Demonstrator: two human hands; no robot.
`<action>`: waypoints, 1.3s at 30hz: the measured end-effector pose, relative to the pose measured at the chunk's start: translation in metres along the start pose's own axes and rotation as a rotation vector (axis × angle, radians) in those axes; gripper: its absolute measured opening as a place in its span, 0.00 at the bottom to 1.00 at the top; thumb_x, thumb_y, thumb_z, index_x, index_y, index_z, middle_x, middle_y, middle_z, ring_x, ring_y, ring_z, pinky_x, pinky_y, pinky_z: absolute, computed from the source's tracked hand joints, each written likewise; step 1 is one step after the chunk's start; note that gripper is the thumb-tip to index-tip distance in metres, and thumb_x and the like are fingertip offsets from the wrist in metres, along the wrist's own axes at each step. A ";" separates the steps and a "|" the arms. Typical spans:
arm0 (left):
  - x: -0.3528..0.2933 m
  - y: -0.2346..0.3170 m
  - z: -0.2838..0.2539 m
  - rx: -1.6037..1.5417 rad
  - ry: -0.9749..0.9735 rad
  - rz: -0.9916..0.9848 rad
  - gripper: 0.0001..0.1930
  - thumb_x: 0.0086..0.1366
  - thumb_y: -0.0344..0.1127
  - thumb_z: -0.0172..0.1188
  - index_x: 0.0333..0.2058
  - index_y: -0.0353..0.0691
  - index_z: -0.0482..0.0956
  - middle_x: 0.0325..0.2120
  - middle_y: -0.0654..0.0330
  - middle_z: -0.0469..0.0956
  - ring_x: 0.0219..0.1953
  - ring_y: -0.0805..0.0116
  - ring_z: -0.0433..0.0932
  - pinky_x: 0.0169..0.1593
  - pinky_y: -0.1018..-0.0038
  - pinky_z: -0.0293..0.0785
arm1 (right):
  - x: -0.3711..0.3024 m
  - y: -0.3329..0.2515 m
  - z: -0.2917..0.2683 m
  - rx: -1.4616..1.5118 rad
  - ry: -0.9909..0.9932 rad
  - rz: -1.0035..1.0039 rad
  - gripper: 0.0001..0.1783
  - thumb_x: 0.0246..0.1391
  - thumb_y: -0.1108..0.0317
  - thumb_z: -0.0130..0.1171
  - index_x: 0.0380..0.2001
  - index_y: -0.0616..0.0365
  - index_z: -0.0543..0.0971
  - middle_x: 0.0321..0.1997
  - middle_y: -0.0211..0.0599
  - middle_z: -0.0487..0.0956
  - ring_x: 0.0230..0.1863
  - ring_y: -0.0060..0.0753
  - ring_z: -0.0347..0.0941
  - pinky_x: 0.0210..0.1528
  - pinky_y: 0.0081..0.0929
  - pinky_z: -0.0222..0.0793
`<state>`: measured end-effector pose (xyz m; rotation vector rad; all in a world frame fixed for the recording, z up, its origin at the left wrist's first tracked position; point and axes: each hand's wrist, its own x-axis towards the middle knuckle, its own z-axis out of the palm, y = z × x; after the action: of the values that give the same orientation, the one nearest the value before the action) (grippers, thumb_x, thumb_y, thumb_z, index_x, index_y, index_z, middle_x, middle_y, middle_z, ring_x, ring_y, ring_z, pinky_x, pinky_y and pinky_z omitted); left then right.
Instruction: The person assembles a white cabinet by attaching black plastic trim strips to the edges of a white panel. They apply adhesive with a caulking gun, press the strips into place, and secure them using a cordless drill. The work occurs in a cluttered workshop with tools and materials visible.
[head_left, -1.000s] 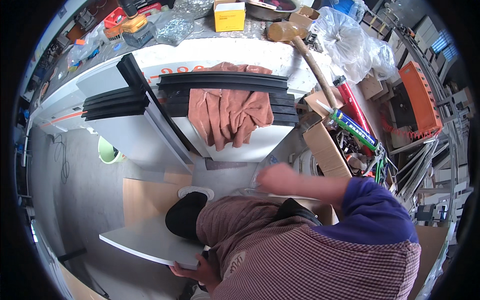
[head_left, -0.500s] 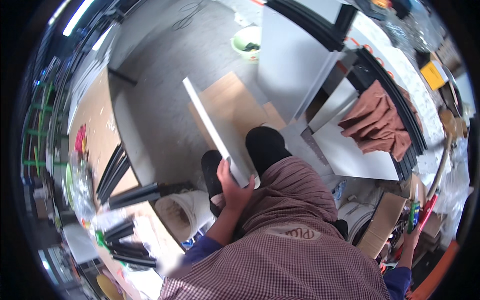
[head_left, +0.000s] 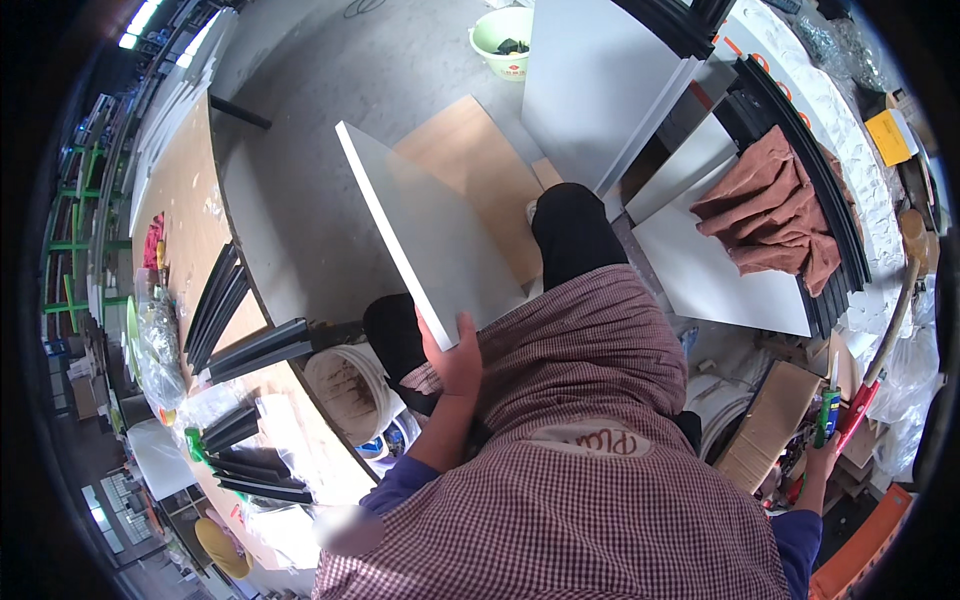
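Note:
My left hand (head_left: 455, 362) is closed on the near edge of a flat white panel (head_left: 445, 235), thumb on one side and fingers on the other. The panel leans over my lap on its edge, its pale broad face turned toward the right. Far out at the right, my right hand (head_left: 822, 460) is closed around a red caulking gun (head_left: 858, 412) with a green sealant cartridge (head_left: 828, 412), nozzle upward. Some of that hand's fingers are hidden. A cardboard box (head_left: 770, 425) stands beside it.
On the left, a wooden worktable (head_left: 190, 220) carries black strips (head_left: 215, 310). A white bucket (head_left: 345, 390) stands below its edge. Cardboard (head_left: 475, 170) lies on the floor ahead, near a green basin (head_left: 503, 45). White panels (head_left: 590, 100) and a brown cloth (head_left: 775, 215) are at right.
The panel has swung in my left hand so that more of its broad face shows. My right hand still holds the caulking gun at the right. The whole view has shifted slightly.

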<state>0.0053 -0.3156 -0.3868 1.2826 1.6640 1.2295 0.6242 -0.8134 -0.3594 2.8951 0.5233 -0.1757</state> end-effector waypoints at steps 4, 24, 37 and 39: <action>0.010 0.022 -0.003 -0.003 -0.020 0.008 0.30 0.62 0.23 0.59 0.63 0.32 0.62 0.48 0.55 0.75 0.49 0.67 0.75 0.54 0.71 0.71 | 0.009 -0.018 -0.038 -0.366 -0.222 0.042 0.39 0.35 0.64 0.75 0.53 0.56 0.69 0.44 0.51 0.81 0.43 0.54 0.79 0.43 0.45 0.77; 0.175 0.096 -0.065 -0.432 0.186 0.218 0.15 0.62 0.28 0.65 0.47 0.30 0.77 0.41 0.56 0.81 0.41 0.70 0.78 0.48 0.73 0.74 | -0.063 -0.611 -0.182 1.017 -0.640 -1.157 0.31 0.58 0.70 0.61 0.64 0.61 0.65 0.54 0.47 0.78 0.55 0.36 0.75 0.57 0.31 0.69; 0.154 0.157 -0.136 -0.471 -0.077 0.654 0.33 0.55 0.56 0.70 0.44 0.30 0.74 0.36 0.50 0.80 0.38 0.59 0.79 0.46 0.64 0.74 | -0.053 -0.706 -0.185 1.461 -0.728 -1.042 0.28 0.44 0.72 0.70 0.49 0.61 0.73 0.44 0.35 0.79 0.46 0.24 0.74 0.51 0.26 0.69; 0.147 0.167 -0.144 -0.531 -0.241 0.816 0.35 0.58 0.63 0.63 0.43 0.31 0.75 0.31 0.47 0.81 0.32 0.54 0.82 0.38 0.62 0.79 | -0.052 -0.688 -0.176 1.593 -0.702 -1.124 0.15 0.53 0.66 0.63 0.40 0.61 0.73 0.40 0.38 0.79 0.45 0.33 0.74 0.52 0.31 0.70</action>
<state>-0.1151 -0.2022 -0.1802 1.7123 0.5482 1.7283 0.3443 -0.1613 -0.2958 2.4632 2.5514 -2.5420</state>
